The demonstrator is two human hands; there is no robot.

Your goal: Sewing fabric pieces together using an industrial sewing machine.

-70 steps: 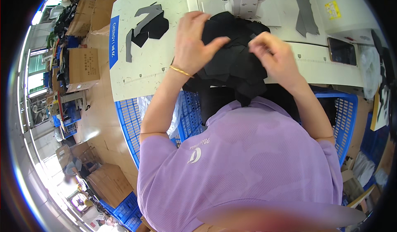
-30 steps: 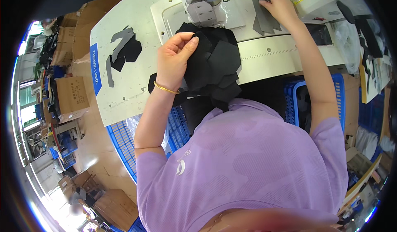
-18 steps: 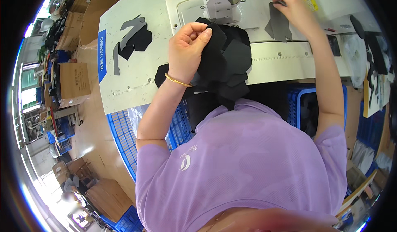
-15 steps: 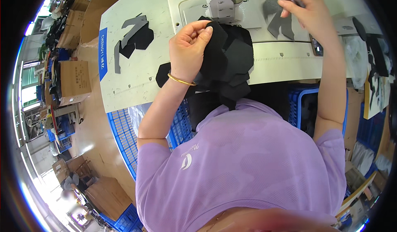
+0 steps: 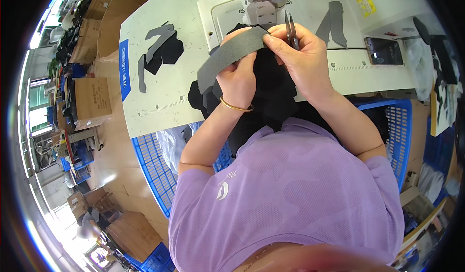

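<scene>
spanning your two hands: one curved, matte grey strip of felt-like material [image 5: 232,53], a broad band raised over the pile of flat, angular black fabric pieces [image 5: 273,85], just in front of the metal sewing-machine head [image 5: 261,10].

your right hand [image 5: 306,61]: thumb and finger pinched together on the strip's right end; a slender dark metal two-pronged tool [image 5: 291,32] also carried among its fingers, points upward.

your left hand [image 5: 238,80]: half curled beneath the strip, touching it; fingertips covered, so you cannot tell what they grip.

on your smooth pale tabletop [image 5: 167,90]: to the right, two flat grey strips [image 5: 335,22], overlapping, and a dark rectangular phone [image 5: 383,51]; to the left, angular black pieces [image 5: 170,51] partly under narrow grey strips.
</scene>
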